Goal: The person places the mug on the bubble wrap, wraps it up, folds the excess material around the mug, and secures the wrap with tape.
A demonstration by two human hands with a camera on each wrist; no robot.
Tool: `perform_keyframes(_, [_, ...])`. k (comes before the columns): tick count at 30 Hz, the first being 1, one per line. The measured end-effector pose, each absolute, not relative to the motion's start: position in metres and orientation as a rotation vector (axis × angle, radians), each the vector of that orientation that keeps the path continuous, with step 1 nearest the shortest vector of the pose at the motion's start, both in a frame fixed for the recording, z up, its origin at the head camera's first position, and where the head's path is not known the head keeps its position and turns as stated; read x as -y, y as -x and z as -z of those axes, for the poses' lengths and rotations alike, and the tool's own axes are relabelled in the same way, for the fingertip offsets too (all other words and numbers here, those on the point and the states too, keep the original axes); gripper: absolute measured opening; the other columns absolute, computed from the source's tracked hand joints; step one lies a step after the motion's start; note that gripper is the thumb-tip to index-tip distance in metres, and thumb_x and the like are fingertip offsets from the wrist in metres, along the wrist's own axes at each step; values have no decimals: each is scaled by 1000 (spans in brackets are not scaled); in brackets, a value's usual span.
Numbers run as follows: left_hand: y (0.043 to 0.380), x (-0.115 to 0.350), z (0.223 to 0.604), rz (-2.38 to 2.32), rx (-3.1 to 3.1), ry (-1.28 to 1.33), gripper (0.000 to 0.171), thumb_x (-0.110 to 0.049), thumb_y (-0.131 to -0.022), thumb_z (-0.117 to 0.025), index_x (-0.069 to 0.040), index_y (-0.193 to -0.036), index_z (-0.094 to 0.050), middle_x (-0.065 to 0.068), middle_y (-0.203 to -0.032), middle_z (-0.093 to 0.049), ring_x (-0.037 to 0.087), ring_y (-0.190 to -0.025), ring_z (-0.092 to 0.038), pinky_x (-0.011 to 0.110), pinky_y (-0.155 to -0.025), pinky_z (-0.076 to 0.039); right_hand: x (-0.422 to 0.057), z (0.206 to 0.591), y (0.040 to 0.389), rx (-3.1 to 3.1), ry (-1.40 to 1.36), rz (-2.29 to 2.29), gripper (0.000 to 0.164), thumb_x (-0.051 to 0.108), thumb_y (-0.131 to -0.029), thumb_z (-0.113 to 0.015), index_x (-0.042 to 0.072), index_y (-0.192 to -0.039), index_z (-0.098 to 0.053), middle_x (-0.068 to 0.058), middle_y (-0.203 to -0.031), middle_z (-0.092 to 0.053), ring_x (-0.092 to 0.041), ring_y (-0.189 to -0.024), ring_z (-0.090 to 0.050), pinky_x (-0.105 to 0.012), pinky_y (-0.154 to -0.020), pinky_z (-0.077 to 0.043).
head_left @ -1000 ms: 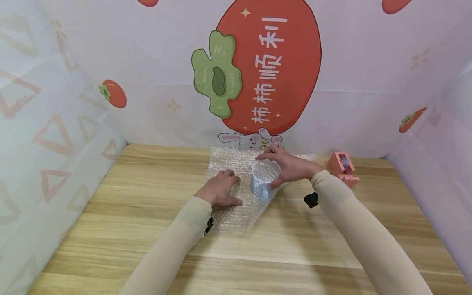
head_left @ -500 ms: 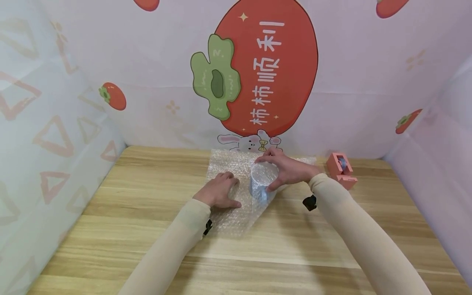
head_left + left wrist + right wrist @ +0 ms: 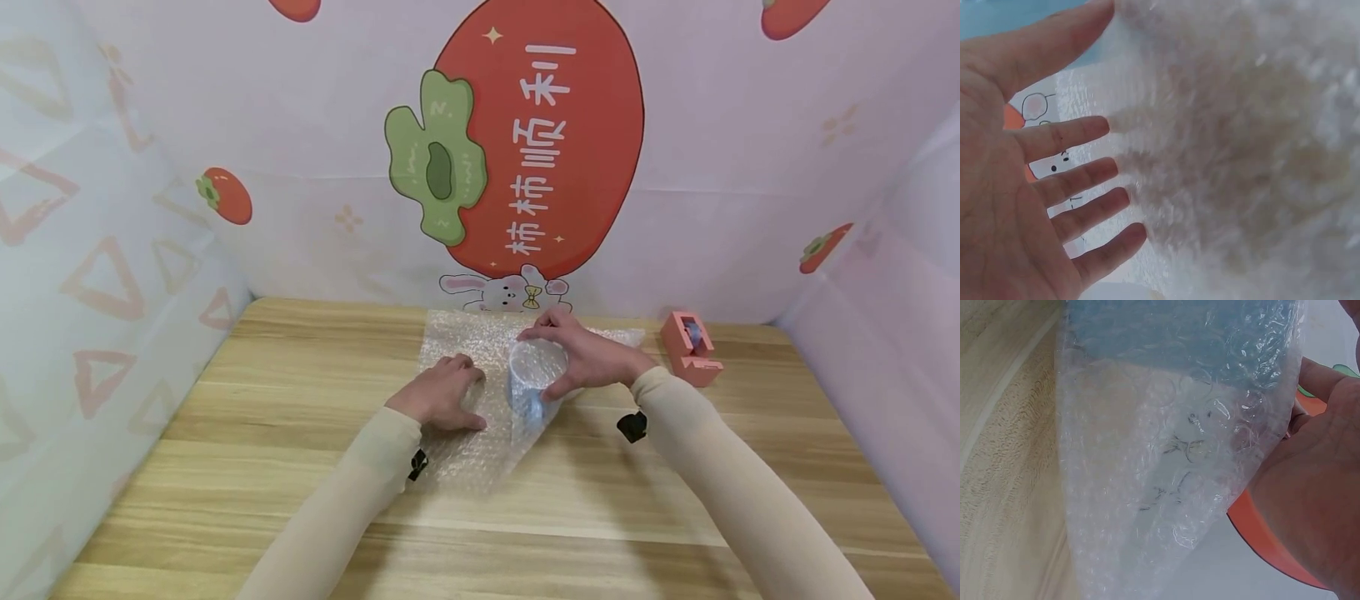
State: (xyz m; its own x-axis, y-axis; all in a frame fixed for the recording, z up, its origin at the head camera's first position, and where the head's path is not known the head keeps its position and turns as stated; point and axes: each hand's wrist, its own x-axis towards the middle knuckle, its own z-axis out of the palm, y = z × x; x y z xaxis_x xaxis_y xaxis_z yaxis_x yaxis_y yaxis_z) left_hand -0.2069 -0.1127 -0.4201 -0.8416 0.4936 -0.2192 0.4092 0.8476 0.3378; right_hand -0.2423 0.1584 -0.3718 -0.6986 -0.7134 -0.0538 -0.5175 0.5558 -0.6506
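A light blue mug point(image 3: 521, 403) stands on the table under a layer of clear bubble wrap point(image 3: 465, 458), its handle toward me. My right hand point(image 3: 588, 354) grips the mug through the wrap, thumb on the near side and fingers at the far rim. In the right wrist view, bubble wrap point(image 3: 1129, 506) covers the mug's blue wall point(image 3: 1166, 331). My left hand point(image 3: 442, 393) is at the sheet to the left of the mug, fingers extended. In the left wrist view, its fingertips point(image 3: 1099, 126) meet the bubble wrap point(image 3: 1241, 156), thumb spread apart.
A pink tape dispenser point(image 3: 686, 354) stands on the wooden table point(image 3: 300, 400) at the back right, beyond my right forearm. A patterned backdrop point(image 3: 322, 100) rises behind the table, with side panels at left and right.
The mug and bubble wrap have shifted slightly toward me, with both hands moving along. My right hand keeps its grip, and the left hand stays spread at the sheet.
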Motion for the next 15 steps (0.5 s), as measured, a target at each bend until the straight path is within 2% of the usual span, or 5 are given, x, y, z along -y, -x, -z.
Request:
perform_keyframes(4, [210,119,418,-528,-2752,-638,66,-41,-87,-79,-9,-141,-58,11,-147,-49,32,-137,-44,46,-112,-40,-159,372,240,-2475,1008,893,83,27,-70,-95,15,-142,-57,-6,-129,-39,-28,-127,-37,-51,-106,-42])
perform_keyframes(8, [217,126,414,-695,-2827,-499,60,-34,-93,-73,-9,-145,-54,10,-147,-49,32,-136,-45,49,-113,-38,-159,373,238,-2478,989,891,83,27,-70,-95,16,-143,-57,-6,-129,-39,-28,-127,-37,-51,-106,-42])
perform_keyframes(15, [248,140,411,-873,-3033,-205,62,-25,-95,-69,5,-145,-48,27,-138,-51,43,-126,-49,55,-106,-43,-159,373,238,-2483,964,908,83,26,-69,-95,16,-142,-57,-5,-128,-39,-27,-127,-36,-49,-106,-42])
